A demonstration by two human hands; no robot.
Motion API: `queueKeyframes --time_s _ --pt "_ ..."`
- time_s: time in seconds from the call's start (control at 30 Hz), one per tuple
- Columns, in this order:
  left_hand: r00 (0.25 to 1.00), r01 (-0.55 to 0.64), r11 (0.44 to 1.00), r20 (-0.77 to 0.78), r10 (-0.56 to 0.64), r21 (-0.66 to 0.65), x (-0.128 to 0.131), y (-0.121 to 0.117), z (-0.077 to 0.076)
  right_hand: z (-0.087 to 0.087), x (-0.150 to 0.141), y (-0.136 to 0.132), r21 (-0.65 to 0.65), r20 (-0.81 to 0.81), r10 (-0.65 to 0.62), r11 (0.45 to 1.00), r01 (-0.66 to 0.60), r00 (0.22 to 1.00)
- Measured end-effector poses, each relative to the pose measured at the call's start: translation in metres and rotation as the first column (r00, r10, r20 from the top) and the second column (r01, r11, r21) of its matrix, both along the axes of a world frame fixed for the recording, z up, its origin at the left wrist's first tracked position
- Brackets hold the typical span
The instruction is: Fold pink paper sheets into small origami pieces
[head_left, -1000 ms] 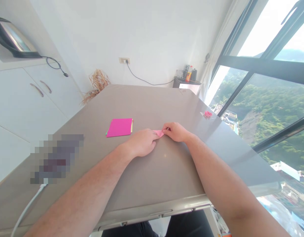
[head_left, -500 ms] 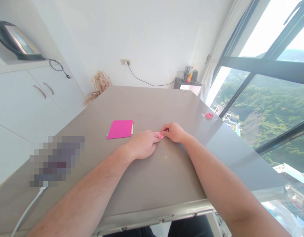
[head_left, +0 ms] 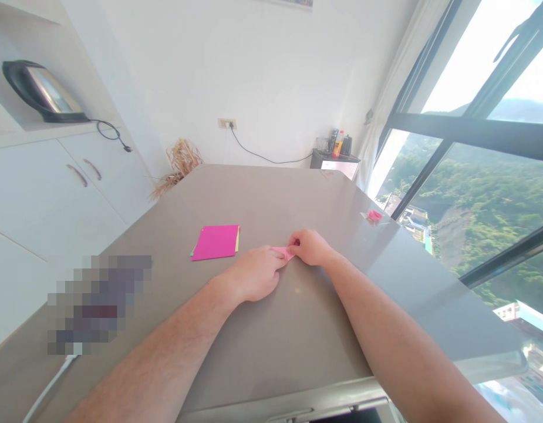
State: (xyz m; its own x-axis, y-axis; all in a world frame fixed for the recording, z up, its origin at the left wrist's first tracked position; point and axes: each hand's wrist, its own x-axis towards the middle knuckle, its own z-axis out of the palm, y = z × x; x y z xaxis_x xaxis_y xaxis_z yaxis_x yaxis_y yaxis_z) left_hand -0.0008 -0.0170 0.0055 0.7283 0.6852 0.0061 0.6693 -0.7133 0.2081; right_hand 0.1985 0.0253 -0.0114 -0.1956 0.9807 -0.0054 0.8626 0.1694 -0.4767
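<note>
Hiding much of the small pink paper from view, the person's two hands meet over it near the middle of the desk, so its full outline and folds cannot be made out. Both forearms come in from the near edge, where they are cut off, and slant inward toward each other. The left hand lies low, palm down, its fingers reaching right across the paper's left part; whether it grips or merely presses cannot be told. The right hand is curled, thumb and forefinger closed on the paper's right end, the other fingers tucked and partly hidden. What shows of the paper is a short strip whose long axis runs roughly left to right; which way any tip points is unclear. Left of it, near the left hand, lies a magenta-topped stack of sheets. Farther left, a pixelated object is unreadable, and a white cable beside it leaves the view.
</note>
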Motion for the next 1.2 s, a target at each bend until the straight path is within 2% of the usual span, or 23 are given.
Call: queueKeyframes --time_s 0.63,0.93,1.2 --pt "0.999 0.024 0.999 0.048 -0.026 0.029 -0.0009 0.0019 -0.0048 0.0001 -0.0007 0.0014 -0.008 0.002 -0.028 1.0 0.028 1.0" --pt "0.998 -0.063 0.998 0.008 0.063 -0.016 0.0024 0.0005 -0.0016 -0.0005 0.001 0.0017 -0.01 -0.006 -0.038 0.999 0.038 0.999" --pt "1.0 0.01 0.996 -0.019 -0.009 0.083 0.0075 0.0023 -0.0092 -0.0013 0.0009 0.003 0.004 0.011 -0.043 0.999 0.043 0.999"
